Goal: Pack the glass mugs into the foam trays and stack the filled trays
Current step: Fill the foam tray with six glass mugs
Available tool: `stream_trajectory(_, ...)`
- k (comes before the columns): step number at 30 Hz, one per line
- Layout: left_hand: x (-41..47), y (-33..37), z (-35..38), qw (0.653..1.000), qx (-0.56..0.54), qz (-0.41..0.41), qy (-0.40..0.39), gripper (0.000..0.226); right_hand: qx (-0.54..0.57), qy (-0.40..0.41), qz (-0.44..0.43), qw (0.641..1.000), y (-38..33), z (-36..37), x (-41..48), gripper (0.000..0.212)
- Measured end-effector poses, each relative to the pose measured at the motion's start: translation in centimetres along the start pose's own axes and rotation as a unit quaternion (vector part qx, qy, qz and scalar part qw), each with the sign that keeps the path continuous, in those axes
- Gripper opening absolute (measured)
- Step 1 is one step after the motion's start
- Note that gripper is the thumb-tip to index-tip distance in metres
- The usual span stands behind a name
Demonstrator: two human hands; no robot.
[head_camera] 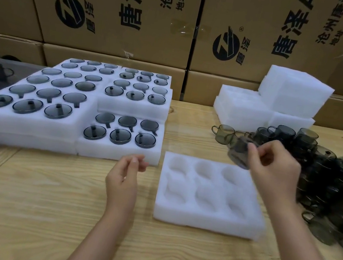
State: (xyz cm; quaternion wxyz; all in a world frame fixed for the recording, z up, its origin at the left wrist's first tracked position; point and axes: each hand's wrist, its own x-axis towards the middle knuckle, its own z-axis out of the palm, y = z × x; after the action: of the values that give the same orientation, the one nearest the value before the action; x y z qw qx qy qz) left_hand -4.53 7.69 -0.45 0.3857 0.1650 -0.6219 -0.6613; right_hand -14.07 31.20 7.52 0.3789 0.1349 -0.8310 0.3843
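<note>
- My right hand (272, 168), right of centre: fingers (252, 151) curled round one glass mug (237, 152), blurred, held above the desk (42, 199).
- Foam tray (205, 224), centre, pockets unfilled: directly below the mug and toward the frame's bottom; right hand nearer.
- My left hand (126, 174): loosely curled, holding nothing.

"唐泽" on cardboard boxes (121, 41) (also "沧州", "地址")
</note>
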Motion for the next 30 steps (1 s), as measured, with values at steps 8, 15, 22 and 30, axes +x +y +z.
stream_trajectory(8,0.0,-0.7,2.2,0.980,-0.057,-0.029,-0.188,0.029,0.279,-0.093,0.089,0.952,-5.0,5.4,-5.4,0.025)
stream_trajectory(15,0.4,-1.4,2.1,0.972,-0.114,-0.032,-0.204,0.023,0.301,-0.180,0.078,0.933,-5.2,6.2,-6.1,0.008)
stream_trajectory(22,0.5,-1.0,2.3,0.973,-0.052,0.054,-0.216,0.037,0.361,-0.179,0.150,0.903,-4.7,6.4,-5.8,0.006)
stream_trajectory(30,0.2,-1.3,2.4,0.971,0.018,0.016,-0.239,0.067,0.371,-0.272,0.211,0.862,-4.8,7.0,-4.1,0.020)
